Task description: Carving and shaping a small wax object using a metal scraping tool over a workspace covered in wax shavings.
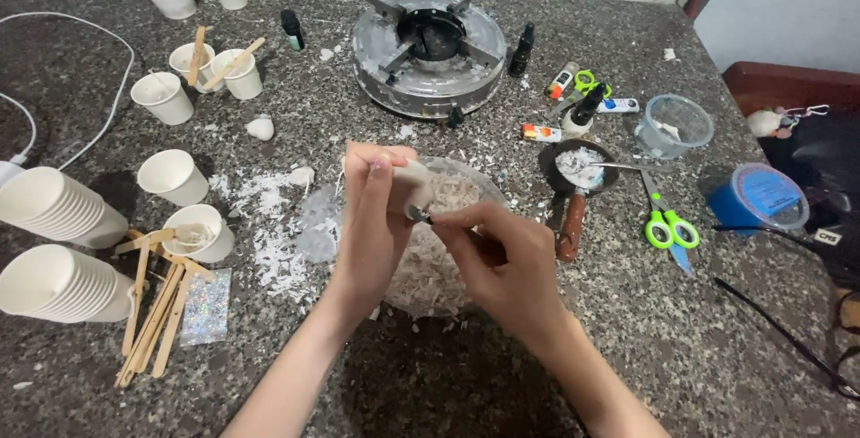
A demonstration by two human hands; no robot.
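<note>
My left hand is closed around a pale, off-white wax block, held above a clear plastic bowl with several white shavings in it. My right hand grips a small blade or knife, its tip touching the underside of the block; the handle is hidden in my fist. Both hands meet over the bowl at the middle of the speckled stone counter.
White shavings litter the counter left of the bowl. Paper cups and cup stacks stand at left with wooden sticks. A gas burner sits behind. Green scissors, a small pan, a blue-lidded tub lie right.
</note>
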